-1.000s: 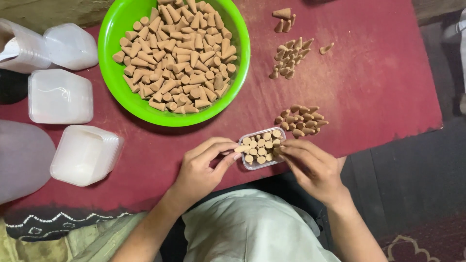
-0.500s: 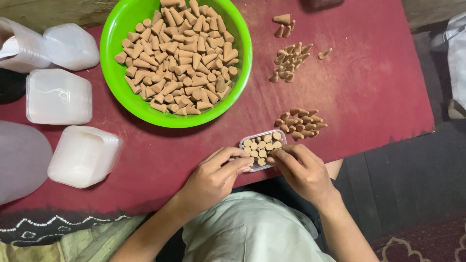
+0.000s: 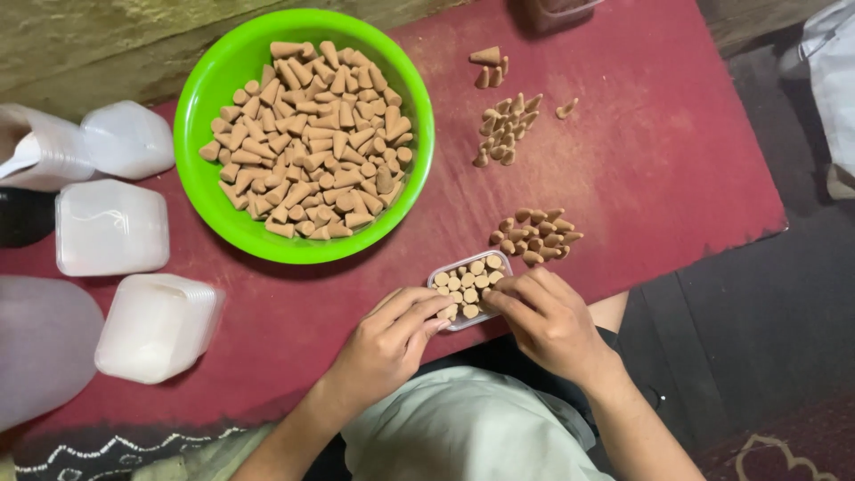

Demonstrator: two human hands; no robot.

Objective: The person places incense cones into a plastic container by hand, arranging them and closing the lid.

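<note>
A: Hands first, quick. Left hand (image 3: 389,341)?

B: Lower centre of the frame, fingers curled and pressed against the left edge of the small clear box (image 3: 469,289). Fingertips touch its near-left corner and the cones at that side. Pinching, but whether it has a single cone or just steadies the box, can't tell.

A: Right hand (image 3: 548,322)?

B: Just right of the box, fingers bent, tips on the box's right edge and over the cones inside. Closed-ish grip on the box side; same doubt about a cone in the fingertips.

A: The box?

B: Centre of the frame, slightly below middle, on the red cloth (image 3: 677,169) near its front edge. Packed with tan cones standing base up, round ends showing.

A: Moving out?

B: A loose pile of cones (image 3: 534,235) just above and right of the box. Another cluster (image 3: 503,131) further up, three larger cones (image 3: 490,67) above that, one stray cone (image 3: 565,110) to its right.

A: Bowl?

B: Big green bowl (image 3: 200,98) upper centre-left, full of the same cones, lying every way.

A: Left edge?

B: White plastic lids or tubs stacked: one (image 3: 156,325) lower left, one (image 3: 111,227) above it, more (image 3: 129,138) at upper left. Large pale container (image 3: 40,347) at the far left edge.
</note>
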